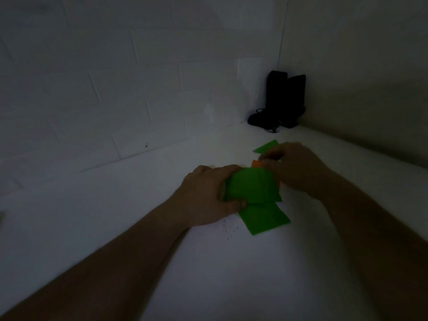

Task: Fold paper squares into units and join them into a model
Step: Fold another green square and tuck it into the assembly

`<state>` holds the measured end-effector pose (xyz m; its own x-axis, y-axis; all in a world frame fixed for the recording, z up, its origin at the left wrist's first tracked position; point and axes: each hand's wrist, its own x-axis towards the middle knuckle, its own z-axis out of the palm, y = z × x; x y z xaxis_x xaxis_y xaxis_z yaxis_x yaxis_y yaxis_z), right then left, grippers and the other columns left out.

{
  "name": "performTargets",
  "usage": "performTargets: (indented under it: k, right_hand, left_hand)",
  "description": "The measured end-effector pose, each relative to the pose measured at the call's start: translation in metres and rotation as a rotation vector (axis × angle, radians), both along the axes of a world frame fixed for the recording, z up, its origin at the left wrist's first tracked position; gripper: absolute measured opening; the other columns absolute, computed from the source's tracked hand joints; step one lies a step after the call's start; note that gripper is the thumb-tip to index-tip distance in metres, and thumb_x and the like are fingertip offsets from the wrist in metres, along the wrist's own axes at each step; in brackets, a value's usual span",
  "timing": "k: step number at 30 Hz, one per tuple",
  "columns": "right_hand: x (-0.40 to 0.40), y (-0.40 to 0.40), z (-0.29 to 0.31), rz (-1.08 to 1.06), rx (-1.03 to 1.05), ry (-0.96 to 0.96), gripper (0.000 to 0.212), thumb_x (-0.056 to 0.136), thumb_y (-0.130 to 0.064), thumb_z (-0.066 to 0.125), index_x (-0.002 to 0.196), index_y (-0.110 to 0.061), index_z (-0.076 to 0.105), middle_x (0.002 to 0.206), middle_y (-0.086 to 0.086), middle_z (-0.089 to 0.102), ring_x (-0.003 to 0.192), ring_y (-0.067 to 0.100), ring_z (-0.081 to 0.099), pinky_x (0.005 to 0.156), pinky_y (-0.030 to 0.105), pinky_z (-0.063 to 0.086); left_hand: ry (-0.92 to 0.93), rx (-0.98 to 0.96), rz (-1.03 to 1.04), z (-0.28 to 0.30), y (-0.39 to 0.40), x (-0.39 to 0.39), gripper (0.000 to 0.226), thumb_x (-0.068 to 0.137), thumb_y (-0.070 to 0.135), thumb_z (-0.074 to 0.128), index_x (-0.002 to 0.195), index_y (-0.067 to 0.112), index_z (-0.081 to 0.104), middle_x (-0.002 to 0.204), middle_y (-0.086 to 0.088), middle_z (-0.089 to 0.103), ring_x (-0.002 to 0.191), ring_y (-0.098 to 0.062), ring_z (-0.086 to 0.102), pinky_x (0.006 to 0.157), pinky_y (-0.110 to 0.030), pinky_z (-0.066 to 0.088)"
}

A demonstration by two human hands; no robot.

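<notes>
Light: dim, the right side blurred.
Left hand (208, 195): grips the left edge of a green folded paper piece (253, 187), fingers curled over the top and thumb beneath.
Right hand (294, 167): blurred; fingers curled at the piece's upper right corner, apparently pinching paper there.
Orange paper (255, 163): a small corner shows between the hands.
Second green piece (264, 218): flat on the white table (115, 228), just below the held one.
Third green piece (266, 146): peeks out behind the right hand.
Dark objects (281, 100): in the far corner against the wall.
</notes>
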<state>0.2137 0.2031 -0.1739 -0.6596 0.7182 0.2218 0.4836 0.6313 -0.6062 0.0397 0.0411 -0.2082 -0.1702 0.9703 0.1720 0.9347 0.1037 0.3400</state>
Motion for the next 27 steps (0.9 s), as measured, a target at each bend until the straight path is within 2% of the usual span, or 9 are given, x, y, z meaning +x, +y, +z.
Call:
performTargets:
  k: [3,5,7,11,15,18,21,25,27]
  right_hand:
    - [-0.008,-0.017,-0.009,0.134,-0.103,-0.118,0.025,0.104,-0.038,0.052,0.098,-0.024,0.071,0.092,-0.006,0.066,0.082,0.008,0.063,0.066,0.026,0.047]
    - [-0.009,-0.020,-0.011,0.145,-0.133,-0.114,0.033,0.106,-0.040,0.046,0.085,-0.026,0.067,0.083,-0.001,0.066,0.072,0.012,0.062,0.062,0.030,0.047]
    - [-0.009,-0.020,-0.011,0.103,-0.154,-0.080,0.039,0.107,-0.044,0.043,0.094,-0.018,0.070,0.091,0.006,0.068,0.081,0.019,0.064,0.071,0.035,0.051]
    - [-0.007,-0.017,-0.011,0.061,-0.206,-0.045,0.046,0.106,-0.049,0.038,0.113,-0.017,0.070,0.109,0.009,0.068,0.097,0.020,0.064,0.086,0.030,0.049]
    - [-0.008,-0.018,-0.010,0.029,-0.235,0.068,0.040,0.106,-0.049,0.039,0.113,-0.025,0.071,0.106,-0.001,0.068,0.094,0.013,0.064,0.083,0.031,0.052]
    - [-0.011,-0.026,-0.004,0.071,-0.289,0.228,0.035,0.106,-0.045,0.041,0.118,-0.028,0.069,0.100,-0.019,0.061,0.093,-0.002,0.060,0.074,0.018,0.045]
    - [-0.016,-0.043,0.005,0.205,-0.420,0.355,0.026,0.106,-0.037,0.044,0.110,-0.029,0.069,0.087,-0.020,0.070,0.079,-0.008,0.067,0.067,0.014,0.050]
    - [-0.022,-0.063,0.011,0.369,-0.490,0.339,0.024,0.103,-0.031,0.054,0.110,-0.020,0.073,0.092,0.004,0.076,0.082,0.025,0.074,0.072,0.038,0.059]
    - [-0.026,-0.071,0.010,0.356,-0.512,0.340,0.018,0.099,-0.027,0.061,0.107,-0.019,0.075,0.092,0.006,0.078,0.082,0.027,0.076,0.074,0.040,0.061]
  left_hand:
    - [-0.015,0.027,-0.021,0.001,-0.001,0.001,0.073,0.090,0.067,0.061,0.152,0.041,0.034,0.132,0.010,0.060,0.118,-0.015,0.048,0.097,-0.028,0.034]
    - [-0.065,0.112,-0.039,0.002,-0.003,0.000,0.059,0.093,0.061,0.060,0.146,0.036,0.049,0.120,0.011,0.068,0.106,-0.008,0.059,0.093,-0.025,0.044]
    - [-0.131,0.159,-0.018,0.002,-0.004,-0.004,0.041,0.097,0.055,0.059,0.132,0.036,0.065,0.109,0.013,0.073,0.092,-0.002,0.065,0.083,-0.017,0.050]
    - [-0.194,0.224,0.008,0.001,-0.007,-0.006,0.023,0.101,0.043,0.059,0.109,0.033,0.078,0.083,0.011,0.074,0.072,-0.007,0.066,0.066,-0.020,0.049]
    - [-0.297,0.368,0.129,0.009,-0.007,-0.009,0.020,0.103,0.035,0.057,0.097,0.031,0.075,0.084,0.016,0.072,0.080,0.002,0.064,0.065,-0.007,0.042]
    - [-0.527,0.504,0.240,0.015,-0.008,-0.013,0.025,0.105,0.035,0.053,0.090,0.027,0.070,0.082,0.012,0.071,0.079,0.000,0.064,0.072,-0.018,0.047]
    - [-0.795,0.591,0.272,0.022,-0.012,-0.013,0.027,0.106,0.030,0.053,0.089,0.019,0.070,0.082,-0.002,0.074,0.081,-0.019,0.072,0.078,-0.038,0.058]
    - [-0.915,0.577,0.228,0.026,-0.016,-0.010,0.022,0.104,0.026,0.058,0.092,0.014,0.073,0.079,-0.010,0.075,0.071,-0.030,0.073,0.065,-0.043,0.063]
    - [-0.935,0.558,0.190,0.027,-0.017,-0.008,0.020,0.102,0.024,0.061,0.095,0.014,0.075,0.079,-0.012,0.076,0.067,-0.028,0.072,0.060,-0.039,0.061]
